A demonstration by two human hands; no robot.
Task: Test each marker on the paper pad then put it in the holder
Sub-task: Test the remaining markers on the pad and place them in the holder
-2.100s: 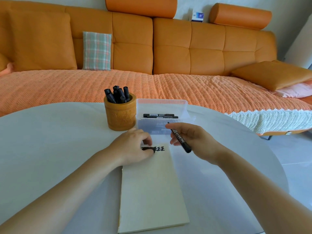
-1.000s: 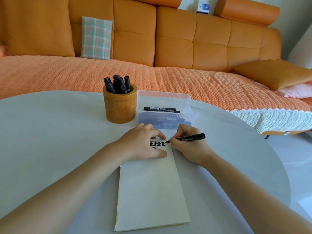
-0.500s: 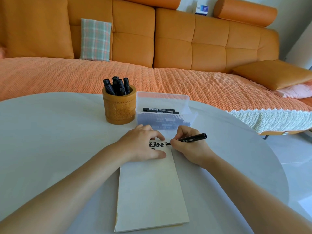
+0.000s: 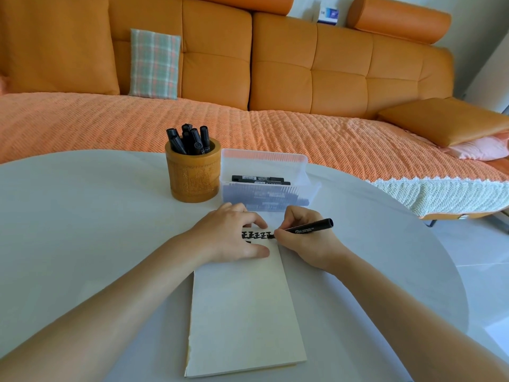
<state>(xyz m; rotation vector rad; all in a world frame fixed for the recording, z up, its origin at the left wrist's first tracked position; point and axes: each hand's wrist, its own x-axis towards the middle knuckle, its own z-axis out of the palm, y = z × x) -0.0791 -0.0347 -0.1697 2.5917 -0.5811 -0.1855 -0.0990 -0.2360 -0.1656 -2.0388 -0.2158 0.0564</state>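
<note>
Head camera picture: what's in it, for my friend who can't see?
A person's right hand writes with a black marker at the top of a paper pad, while the left hand presses on it. Behind stand a wooden holder with more markers and a clear box.

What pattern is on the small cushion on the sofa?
Plaid, green and pink, on the cushion; head view.

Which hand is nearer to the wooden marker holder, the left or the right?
Left. The left hand rests on the paper pad, just front-right of the holder; the right hand, gripping a marker, is farther right, before the plastic box.
</note>
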